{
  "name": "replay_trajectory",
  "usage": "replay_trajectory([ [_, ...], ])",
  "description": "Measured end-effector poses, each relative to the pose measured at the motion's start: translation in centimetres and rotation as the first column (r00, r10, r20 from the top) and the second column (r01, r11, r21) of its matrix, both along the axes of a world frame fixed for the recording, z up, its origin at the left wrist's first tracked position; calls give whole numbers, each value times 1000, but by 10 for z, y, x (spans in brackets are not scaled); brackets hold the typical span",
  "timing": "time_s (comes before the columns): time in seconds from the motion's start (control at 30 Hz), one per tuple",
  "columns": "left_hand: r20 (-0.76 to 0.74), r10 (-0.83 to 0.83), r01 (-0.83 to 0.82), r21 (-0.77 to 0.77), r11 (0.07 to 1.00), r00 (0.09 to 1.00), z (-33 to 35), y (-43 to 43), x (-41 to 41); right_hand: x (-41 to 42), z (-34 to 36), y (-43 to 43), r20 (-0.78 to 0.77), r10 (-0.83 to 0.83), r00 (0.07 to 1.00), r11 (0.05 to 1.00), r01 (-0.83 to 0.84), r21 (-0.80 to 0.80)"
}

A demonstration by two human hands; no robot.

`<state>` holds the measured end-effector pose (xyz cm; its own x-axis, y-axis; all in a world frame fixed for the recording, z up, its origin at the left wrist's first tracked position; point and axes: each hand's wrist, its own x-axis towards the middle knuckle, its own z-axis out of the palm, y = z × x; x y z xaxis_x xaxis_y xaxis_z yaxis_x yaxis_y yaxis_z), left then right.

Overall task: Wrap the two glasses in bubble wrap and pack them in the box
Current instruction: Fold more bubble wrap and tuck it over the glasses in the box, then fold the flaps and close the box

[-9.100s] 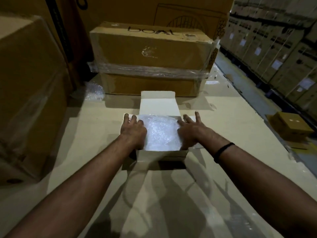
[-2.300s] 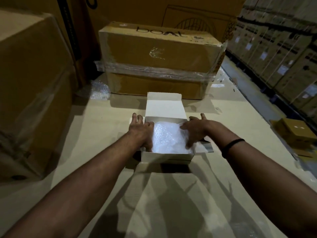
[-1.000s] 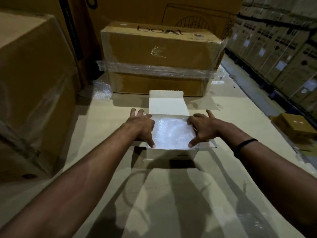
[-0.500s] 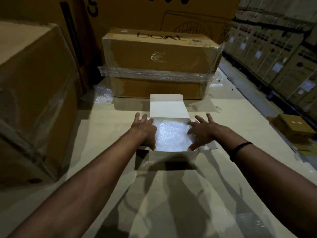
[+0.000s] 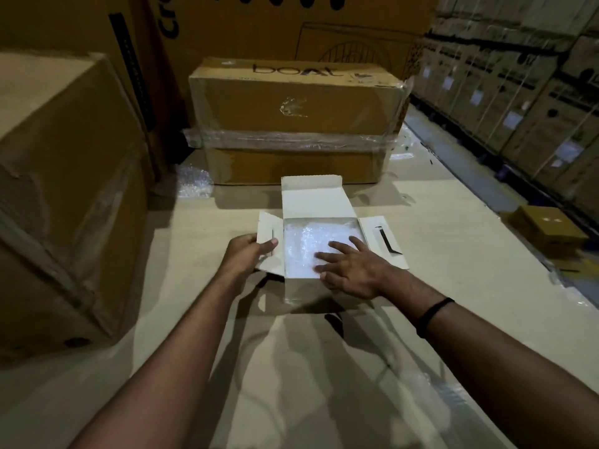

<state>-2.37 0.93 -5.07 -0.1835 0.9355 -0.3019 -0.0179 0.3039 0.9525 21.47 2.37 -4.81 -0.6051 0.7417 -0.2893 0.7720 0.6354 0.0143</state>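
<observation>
A small white cardboard box (image 5: 316,204) sits open on the cardboard-covered surface, its lid flap standing up at the back. Bubble wrap (image 5: 306,243) fills the inside; the glasses are hidden under it. My left hand (image 5: 248,254) pinches the box's left side flap (image 5: 267,226), thumb on top. My right hand (image 5: 348,268) lies flat on the bubble wrap, fingers spread and pressing it down. The right side flap (image 5: 384,239) lies folded outward, untouched.
A large taped brown carton (image 5: 291,118) stands just behind the box. Another big carton (image 5: 64,189) is on the left. A scrap of bubble wrap (image 5: 194,183) lies at the back left. A small brown box (image 5: 551,228) sits at the right on the floor.
Both hands were pressing the wrap at the box's sides. Now the side flaps are spread outward, my left hand has taken the left flap, and my right hand has moved onto the wrap.
</observation>
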Motion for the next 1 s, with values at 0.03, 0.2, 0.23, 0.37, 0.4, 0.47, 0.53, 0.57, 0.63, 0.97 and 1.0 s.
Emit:
replay_trajectory([
  [0.03, 13, 3, -4, 24, 1000, 1000, 2, 2, 2, 3, 1, -1, -61, -9, 998, 1000, 10, 17],
  [0.2, -165, -80, 111, 185, 977, 983, 13, 6, 27, 35, -3, 13, -504, -225, 834, 879, 397, 264],
  [0.23, -273, -106, 165, 200, 966, 956, 13, 8, 34, 43, -7, 18, -583, -311, 751, 818, 524, 239],
  [0.37, -736, -182, 383, 112, 917, 652, -6, 19, 56, 66, -14, 30, -629, -740, 238, 525, 790, -319],
  [0.4, -817, -232, 434, 25, 900, 528, -11, 20, 60, 67, -16, 30, -587, -799, 133, 462, 760, -457],
  [0.47, -902, -309, 472, -141, 870, 301, -24, 22, 66, 68, -18, 28, -546, -837, -11, 405, 658, -634],
  [0.53, -934, -320, 450, -219, 866, 161, -28, 20, 70, 70, -21, 27, -564, -825, -23, 426, 630, -649],
  [0.57, -941, -316, 441, -234, 866, 121, -27, 19, 71, 70, -24, 28, -576, -817, -26, 435, 628, -645],
  [0.63, -944, -309, 436, -230, 870, 119, -21, 22, 76, 71, -27, 29, -589, -806, -56, 438, 612, -658],
  [0.97, -922, -371, 578, -366, 729, -116, -21, 51, 97, 72, -29, 30, -610, -790, -55, 450, 623, -640],
  [1.0, -929, -360, 588, -339, 734, -87, -20, 52, 98, 72, -29, 30, -611, -789, -58, 451, 620, -642],
])
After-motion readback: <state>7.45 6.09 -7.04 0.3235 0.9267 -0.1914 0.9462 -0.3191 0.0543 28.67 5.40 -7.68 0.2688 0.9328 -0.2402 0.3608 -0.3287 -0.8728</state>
